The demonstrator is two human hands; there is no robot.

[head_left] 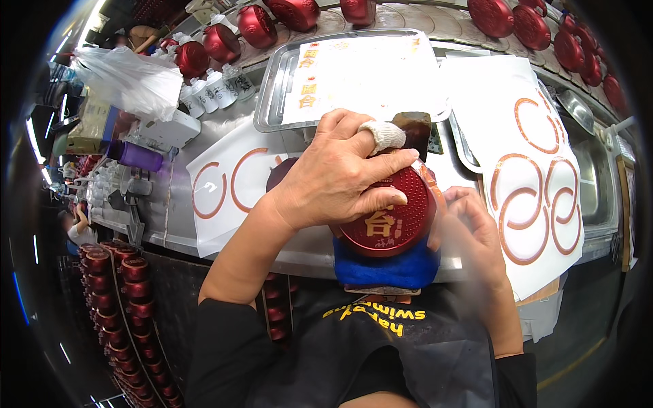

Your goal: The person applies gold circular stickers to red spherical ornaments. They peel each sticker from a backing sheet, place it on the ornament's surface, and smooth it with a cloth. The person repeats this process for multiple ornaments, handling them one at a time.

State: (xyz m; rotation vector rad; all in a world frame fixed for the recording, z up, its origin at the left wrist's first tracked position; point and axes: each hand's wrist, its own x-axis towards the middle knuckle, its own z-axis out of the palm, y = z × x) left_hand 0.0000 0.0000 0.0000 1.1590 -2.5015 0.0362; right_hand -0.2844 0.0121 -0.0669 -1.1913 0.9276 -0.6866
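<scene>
Splayed left hand [328, 167] on red vessel [403, 224], right hand [475, 226] at orange strip [430, 181], grip unclear.

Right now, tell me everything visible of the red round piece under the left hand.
The red round piece has a glossy, metallic-looking face with small dots, a large gold marking and smaller, paler ones near it. It faces up toward the camera, over a blue cloth pad. The left hand covers its upper left, thumb over the face. An orange strip runs along its right rim, beside the blurred right hand; whether that hand touches the piece is unclear.
</scene>
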